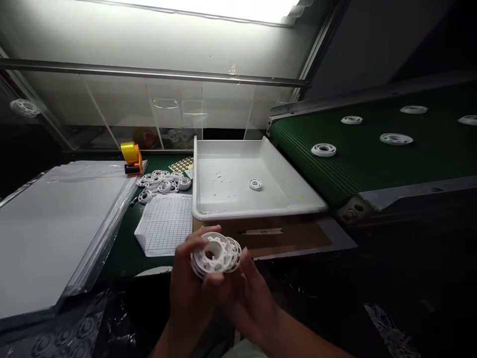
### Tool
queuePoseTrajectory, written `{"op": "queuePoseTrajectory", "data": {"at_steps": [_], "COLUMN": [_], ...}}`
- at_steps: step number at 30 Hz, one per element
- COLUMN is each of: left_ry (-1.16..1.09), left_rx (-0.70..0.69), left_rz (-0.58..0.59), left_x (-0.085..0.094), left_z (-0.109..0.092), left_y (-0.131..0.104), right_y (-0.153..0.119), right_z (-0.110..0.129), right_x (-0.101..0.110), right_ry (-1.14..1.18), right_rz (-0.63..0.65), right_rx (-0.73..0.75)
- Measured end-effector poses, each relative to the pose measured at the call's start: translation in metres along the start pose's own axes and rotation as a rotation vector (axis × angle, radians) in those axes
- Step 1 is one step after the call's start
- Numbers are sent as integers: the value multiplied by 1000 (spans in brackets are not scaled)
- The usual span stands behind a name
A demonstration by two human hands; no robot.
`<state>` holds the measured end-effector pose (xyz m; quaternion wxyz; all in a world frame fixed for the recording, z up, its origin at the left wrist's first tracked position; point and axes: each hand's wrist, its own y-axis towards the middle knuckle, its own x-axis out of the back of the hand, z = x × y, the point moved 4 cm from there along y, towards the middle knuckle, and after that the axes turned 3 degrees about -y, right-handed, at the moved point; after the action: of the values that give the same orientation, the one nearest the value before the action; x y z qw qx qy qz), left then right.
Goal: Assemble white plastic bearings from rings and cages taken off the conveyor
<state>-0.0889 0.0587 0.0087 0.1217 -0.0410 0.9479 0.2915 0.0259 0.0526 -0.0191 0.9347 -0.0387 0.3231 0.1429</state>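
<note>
Close in front of me, my left hand (192, 278) grips white plastic rings (216, 252), with its thumb below and fingers on the upper left rim. The rings have a round centre hole and small openings around it. From the right, my right hand (253, 288) is closed around the far side of the same small stack, its thumb against the edge. How many rings are stacked cannot be made out. Behind the hands stands a white tray (238, 215) with one similar ring (255, 184) and small white scraps in it.
At right, a green conveyor belt (357, 154) carries several white rings. Left of the tray lie a ring pile (160, 184), a gridded sheet (166, 223) and a yellow tape dispenser (131, 158). Large white sheets (67, 214) lie far left. A thin labelled cutter (264, 231) lies before the tray.
</note>
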Motion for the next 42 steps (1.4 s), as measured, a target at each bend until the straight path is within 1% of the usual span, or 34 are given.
{"op": "queuePoseTrajectory", "data": {"at_steps": [1,2,4,5,11,15,17,19,21,23,25,27,30,33,35,37,40,42], "left_ry": [53,90,162,181,194,221,293,404,540,642,686,693,680,692,691,655,620,651], "left_rx": [-81,-139,-211,-225,-227,-253,-294,-346,-387,-414,-411,-378,-331,-352,-370,-355,-343,-353], "left_rz": [72,114,139,137,144,173,193,208,219,258,306,340,341,288,234,199,215,266], "left_x": [-3,-4,-2,0,8,7,8,10,11,12,12,11,12,13,14,14,14,15], "left_z": [-3,-3,-2,0,14,16,14,11,8,6,4,2,1,0,0,3,9,12], "left_y": [0,-1,-2,-2,-2,2,4,3,1,-1,-3,-4,-4,-6,-9,-11,-15,-17], "right_y": [0,1,5,7,11,8,4,2,0,0,-1,-1,-2,0,1,2,1,0], "right_z": [-2,-3,-1,1,3,8,13,18,21,22,23,27,34,35,31,22,7,1], "right_x": [-7,-13,-20,-22,-16,-9,-6,-3,1,4,8,10,10,9,10,12,13,10], "right_ry": [113,217,345,350,288,254,204,121,13,-69,-124,-176,-252,-273,-257,-228,-198,-217], "right_rz": [23,47,79,81,-1,-99,-149,-171,-158,-137,-120,-104,-73,-35,-19,-10,18,49], "right_rx": [-36,-66,-97,-93,-57,-74,-71,-68,-84,-105,-118,-109,-97,-115,-130,-153,-224,-282]}}
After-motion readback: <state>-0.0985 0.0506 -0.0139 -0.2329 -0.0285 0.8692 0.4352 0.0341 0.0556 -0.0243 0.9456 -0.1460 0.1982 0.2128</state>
